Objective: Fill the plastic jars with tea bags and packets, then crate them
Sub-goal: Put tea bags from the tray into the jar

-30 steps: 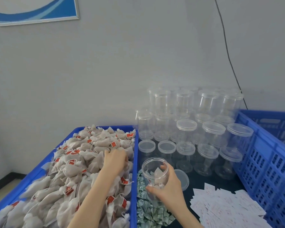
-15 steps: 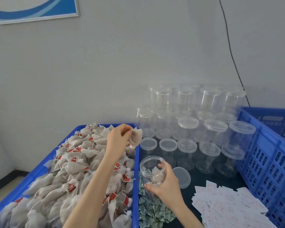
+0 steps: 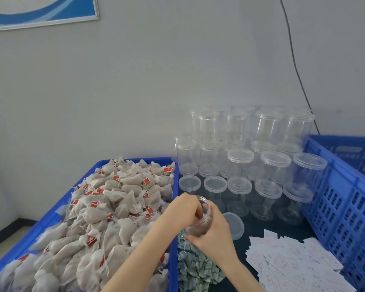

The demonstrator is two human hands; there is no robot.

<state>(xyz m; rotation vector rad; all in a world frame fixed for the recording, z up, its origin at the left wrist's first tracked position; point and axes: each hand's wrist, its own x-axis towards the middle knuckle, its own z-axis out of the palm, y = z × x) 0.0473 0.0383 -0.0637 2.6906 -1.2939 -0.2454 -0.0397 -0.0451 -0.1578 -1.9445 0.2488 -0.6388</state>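
My right hand [image 3: 214,232] grips an open clear plastic jar [image 3: 204,216], tilted toward the left, just right of the blue tray's wall. My left hand [image 3: 183,209] is at the jar's mouth with its fingers reaching inside; the tea bag it carried is hidden by the fingers. The blue tray [image 3: 57,209] on the left is heaped with beige tea bags [image 3: 114,207] bearing red tags. The jar's loose lid [image 3: 233,225] lies on the dark table beside my right hand.
Stacked lidded clear jars [image 3: 251,165] fill the back of the table. Green triangular packets [image 3: 196,268] lie below my right hand, white flat packets [image 3: 293,264] at the right. A blue slotted crate [image 3: 343,203] stands at the far right. A black cable [image 3: 295,60] runs down the wall.
My left hand lifted a tea bag out of the pile, carried it right and has come down to the jar's mouth. My right hand has tilted the jar leftward.
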